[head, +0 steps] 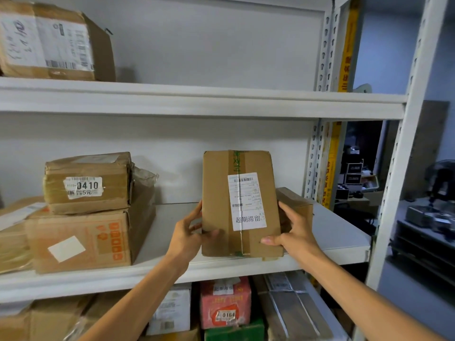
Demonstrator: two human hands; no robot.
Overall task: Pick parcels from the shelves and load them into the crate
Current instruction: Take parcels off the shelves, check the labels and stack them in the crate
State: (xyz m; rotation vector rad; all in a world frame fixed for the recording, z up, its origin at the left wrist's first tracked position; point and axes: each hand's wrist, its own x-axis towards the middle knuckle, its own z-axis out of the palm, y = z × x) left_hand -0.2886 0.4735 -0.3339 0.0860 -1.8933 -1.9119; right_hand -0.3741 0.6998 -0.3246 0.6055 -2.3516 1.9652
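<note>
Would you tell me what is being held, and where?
The left hand and right hand grip the upright parcel by its lower side edges.

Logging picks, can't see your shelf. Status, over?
Left hand and right hand grip the upright parcel at the middle shelf front edge. Small box right behind it; contact unclear. Crate not in view.

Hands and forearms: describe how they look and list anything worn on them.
The left hand and right hand are bare: no gloves, rings or watch show. The left forearm and right forearm are uncovered down to the frame's edge, with no sleeve in view.
</note>
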